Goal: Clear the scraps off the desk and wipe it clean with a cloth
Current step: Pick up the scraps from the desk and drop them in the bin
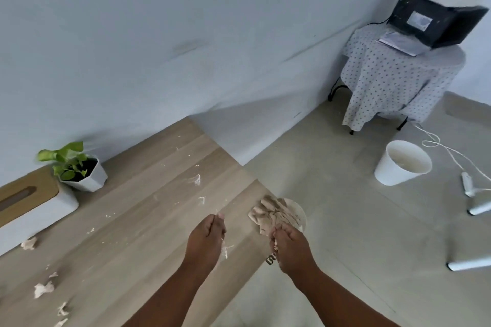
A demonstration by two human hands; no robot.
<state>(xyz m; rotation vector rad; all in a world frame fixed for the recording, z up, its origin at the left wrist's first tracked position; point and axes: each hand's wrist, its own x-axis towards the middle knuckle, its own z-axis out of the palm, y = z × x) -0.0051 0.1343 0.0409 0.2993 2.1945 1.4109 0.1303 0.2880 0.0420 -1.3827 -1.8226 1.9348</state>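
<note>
Low in the frame I see both forearms reaching up from the bottom edge. My left hand sits over the table near its right edge, fingers curled in on themselves; a few pale shreds show at its fingertips and beside its palm, but I cannot tell whether the grip holds them. My right hand hangs just past the table's edge, its grip closed on a crumpled beige cloth that bunches above the knuckles, partly covering a round pale dish (what carries the dish is hidden).

Scraps lie at lower left of the table, another lump sits just beside the tissue box, and thin shreds trail across the middle.

Further up at left, a potted plant stands against the wall, touching the box.

On the floor at right stands a white bin, with white cable near it. In the upper right corner a small stand draped in dotted fabric carries a black device.
</note>
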